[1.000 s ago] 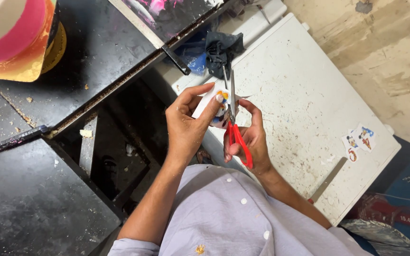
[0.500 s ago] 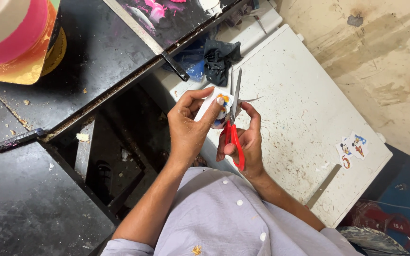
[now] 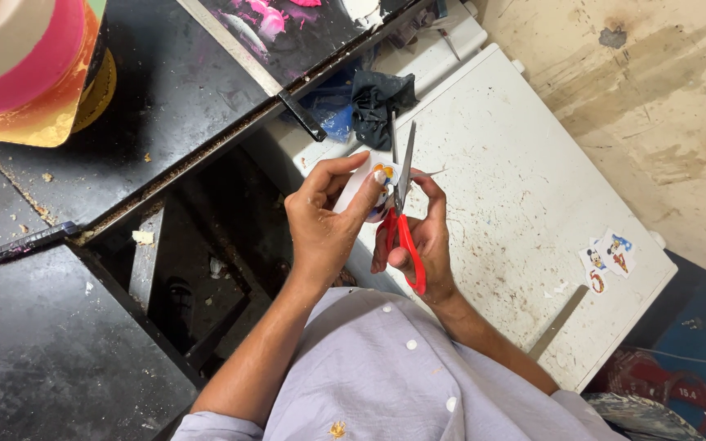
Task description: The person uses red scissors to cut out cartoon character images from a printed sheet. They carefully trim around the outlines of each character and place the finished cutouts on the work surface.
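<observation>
Scissors [image 3: 403,214]: red plastic handles, grey metal blades. Held upright in the right hand [image 3: 418,245], fingers through the handle loops, blades pointing away from the body and parted in a narrow V above the hand.

Sticker piece [image 3: 372,186]: small white paper cut-out carrying a colourful cartoon print in orange and blue. Pinched between thumb and fingers of the left hand [image 3: 324,224], just left of the right hand. Its right edge meets the blades near the pivot. Printed side only partly visible; detail cannot be made out.
</observation>
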